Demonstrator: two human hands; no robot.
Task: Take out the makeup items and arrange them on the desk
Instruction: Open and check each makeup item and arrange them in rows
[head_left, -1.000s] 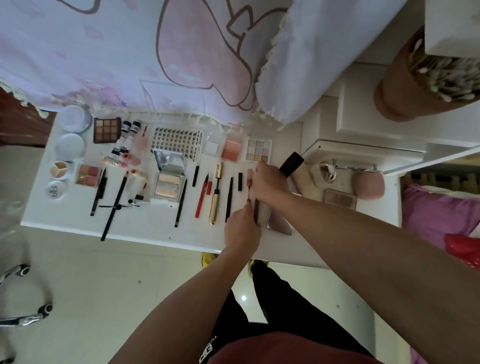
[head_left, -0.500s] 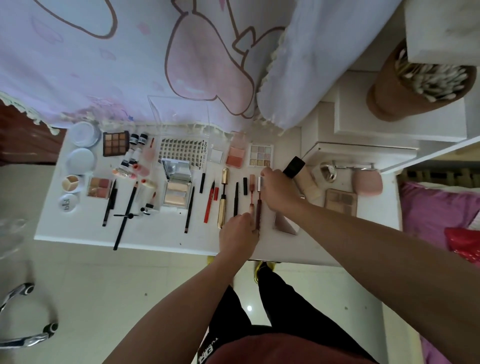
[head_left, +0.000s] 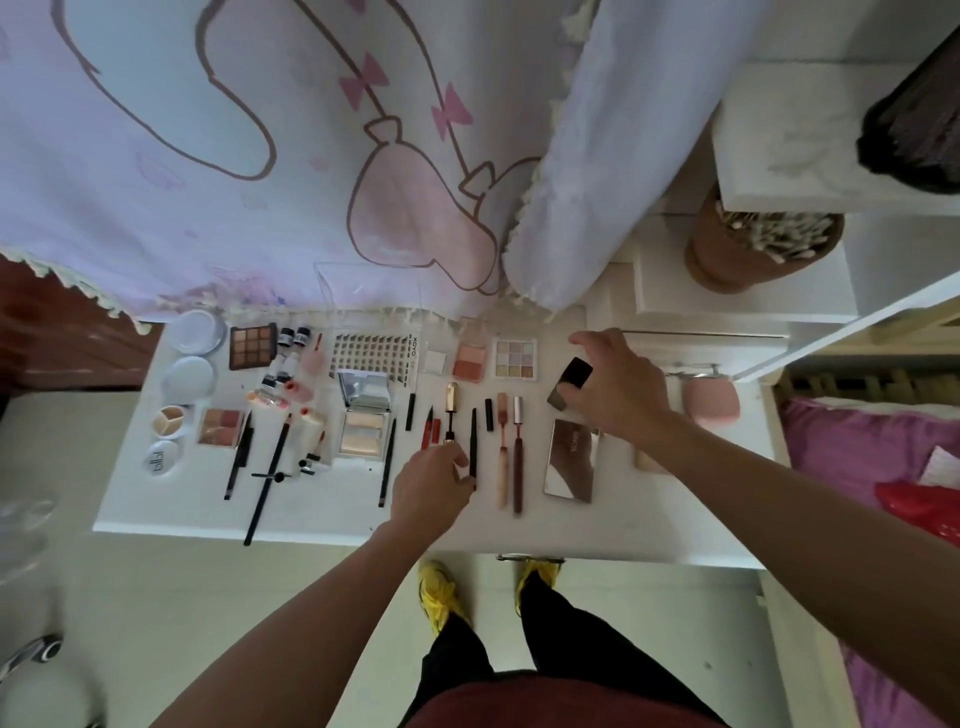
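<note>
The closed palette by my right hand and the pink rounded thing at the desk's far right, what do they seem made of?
The closed palette looks like plastic or metal with a mirror-gloss, rose-tinted lid: it gives sharp reflections. The pink rounded thing looks matte and soft, perhaps silicone or sponge: no glare shows.

We count four round pots (head_left: 188, 378) in a column at the left end of the desk (head_left: 337, 501). On the far side lie two palettes with square pans, a brown palette (head_left: 253, 345) and a pastel palette (head_left: 514, 357). Two lip glosses (head_left: 502, 467) lie side by side near the middle. We also find one gold mascara (head_left: 450, 400), one lash tray (head_left: 371, 356), one open mirrored compact (head_left: 363, 415) and one pink sponge case (head_left: 711, 400) at the right. The small bottles (head_left: 285, 358) sit too crowded for us to count.
</note>
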